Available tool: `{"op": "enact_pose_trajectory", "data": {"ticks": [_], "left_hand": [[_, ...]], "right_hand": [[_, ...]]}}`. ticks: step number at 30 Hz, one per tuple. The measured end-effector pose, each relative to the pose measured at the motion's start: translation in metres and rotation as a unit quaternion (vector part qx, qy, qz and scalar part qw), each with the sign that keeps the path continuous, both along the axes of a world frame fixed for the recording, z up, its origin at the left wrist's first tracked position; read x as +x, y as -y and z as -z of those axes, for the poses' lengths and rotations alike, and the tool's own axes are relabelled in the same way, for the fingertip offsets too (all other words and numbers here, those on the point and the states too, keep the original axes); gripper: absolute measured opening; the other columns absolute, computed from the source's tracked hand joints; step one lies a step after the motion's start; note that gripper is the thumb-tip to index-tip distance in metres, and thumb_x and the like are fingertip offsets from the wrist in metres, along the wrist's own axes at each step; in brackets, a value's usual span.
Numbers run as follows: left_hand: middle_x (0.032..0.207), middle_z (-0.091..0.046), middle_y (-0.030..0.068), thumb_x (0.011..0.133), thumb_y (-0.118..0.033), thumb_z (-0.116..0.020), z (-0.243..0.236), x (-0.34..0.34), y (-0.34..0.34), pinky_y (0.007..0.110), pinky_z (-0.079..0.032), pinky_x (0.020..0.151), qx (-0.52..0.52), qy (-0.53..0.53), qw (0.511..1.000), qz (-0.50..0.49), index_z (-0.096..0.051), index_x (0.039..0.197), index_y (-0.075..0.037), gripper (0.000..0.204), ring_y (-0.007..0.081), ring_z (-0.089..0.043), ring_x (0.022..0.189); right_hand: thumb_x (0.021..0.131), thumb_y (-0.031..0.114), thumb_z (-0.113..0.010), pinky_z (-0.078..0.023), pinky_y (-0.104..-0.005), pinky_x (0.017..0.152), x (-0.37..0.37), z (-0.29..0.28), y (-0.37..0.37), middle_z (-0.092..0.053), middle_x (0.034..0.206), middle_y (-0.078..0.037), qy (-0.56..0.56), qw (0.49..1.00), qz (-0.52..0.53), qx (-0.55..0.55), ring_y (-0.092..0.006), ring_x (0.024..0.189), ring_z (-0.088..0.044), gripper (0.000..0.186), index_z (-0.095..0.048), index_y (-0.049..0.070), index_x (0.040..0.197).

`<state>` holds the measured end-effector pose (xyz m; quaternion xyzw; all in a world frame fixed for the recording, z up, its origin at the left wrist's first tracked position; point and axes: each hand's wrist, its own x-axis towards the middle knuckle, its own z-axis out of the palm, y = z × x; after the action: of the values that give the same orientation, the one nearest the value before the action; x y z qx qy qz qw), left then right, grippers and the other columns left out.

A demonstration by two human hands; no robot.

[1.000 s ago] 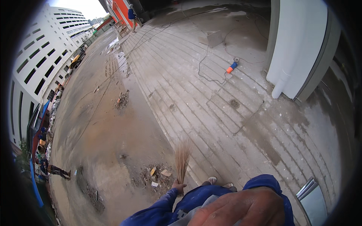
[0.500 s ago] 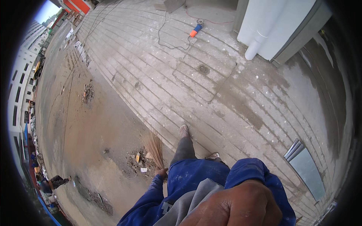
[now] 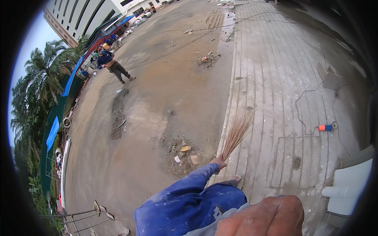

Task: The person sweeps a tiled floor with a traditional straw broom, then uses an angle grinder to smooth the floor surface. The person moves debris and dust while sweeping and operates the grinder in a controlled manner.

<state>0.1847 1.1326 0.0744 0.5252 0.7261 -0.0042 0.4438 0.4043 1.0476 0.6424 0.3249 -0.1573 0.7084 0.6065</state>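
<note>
Gripping straw broom [image 3: 235, 135], left hand [image 3: 217, 162] fisted round bristle base, above debris pile [image 3: 182, 154]; right hand [image 3: 262, 218] grip unclear.

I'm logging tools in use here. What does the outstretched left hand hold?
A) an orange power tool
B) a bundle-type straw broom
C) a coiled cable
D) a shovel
B: the left hand grips the broom, its bristles fanned over the pavement edge.

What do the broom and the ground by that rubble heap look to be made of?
Broom: thin tan bristles fanned out, likely dried plant fibre, gripped in the left hand. Ground: grey grooved slabs, apparently matte, stained concrete. Rubble heap: mixed dirt and scraps.
</note>
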Motion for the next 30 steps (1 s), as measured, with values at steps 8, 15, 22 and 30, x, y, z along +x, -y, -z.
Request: {"op": "enact_pose_trajectory", "data": {"ticks": [8,15,22,30], "left_hand": [[0.123,-0.072,0.0304,0.082,-0.037,-0.082,-0.016,0.068,0.014,0.052,-0.057,0.101,0.001,0.003,1.000,-0.013,-0.044,0.151,-0.004,0.085,0.0473,-0.072,0.116],[0.119,-0.074,0.0282,0.083,-0.041,-0.079,-0.092,0.104,0.059,0.055,-0.057,0.096,-0.018,-0.037,0.994,0.102,-0.046,0.151,-0.011,0.082,0.0475,-0.072,0.113],[0.120,-0.075,0.0258,0.084,-0.047,-0.084,-0.135,0.151,0.017,0.052,-0.056,0.102,-0.076,-0.150,0.959,0.227,-0.057,0.145,-0.010,0.077,0.0434,-0.072,0.117],[0.126,-0.074,0.0241,0.088,-0.041,-0.083,-0.122,0.285,-0.126,0.056,-0.056,0.099,-0.077,-0.120,0.862,0.486,-0.053,0.142,-0.014,0.067,0.0456,-0.071,0.119]], "right_hand": [[0.109,0.051,-0.062,-0.060,-0.0451,0.090,0.158,0.061,-0.031,-0.073,0.110,-0.027,0.405,0.911,0.052,-0.059,-0.0332,0.098,-0.075,0.064,-0.065,-0.011,0.126],[0.106,0.037,-0.067,-0.058,-0.0304,0.069,0.320,0.375,0.043,-0.071,0.110,-0.009,0.711,0.535,0.142,-0.433,-0.0164,0.082,-0.069,0.046,-0.065,0.002,0.135],[0.089,0.060,-0.076,-0.060,-0.0455,0.090,0.413,0.629,0.231,-0.076,0.120,-0.029,0.854,0.242,-0.066,-0.456,-0.0401,0.104,-0.076,0.077,-0.071,-0.006,0.128],[0.110,0.058,-0.044,-0.059,-0.0504,0.090,0.379,0.643,0.246,-0.075,0.119,-0.029,0.858,0.323,-0.090,-0.390,-0.0440,0.106,-0.075,0.066,-0.057,0.007,0.151]]}}
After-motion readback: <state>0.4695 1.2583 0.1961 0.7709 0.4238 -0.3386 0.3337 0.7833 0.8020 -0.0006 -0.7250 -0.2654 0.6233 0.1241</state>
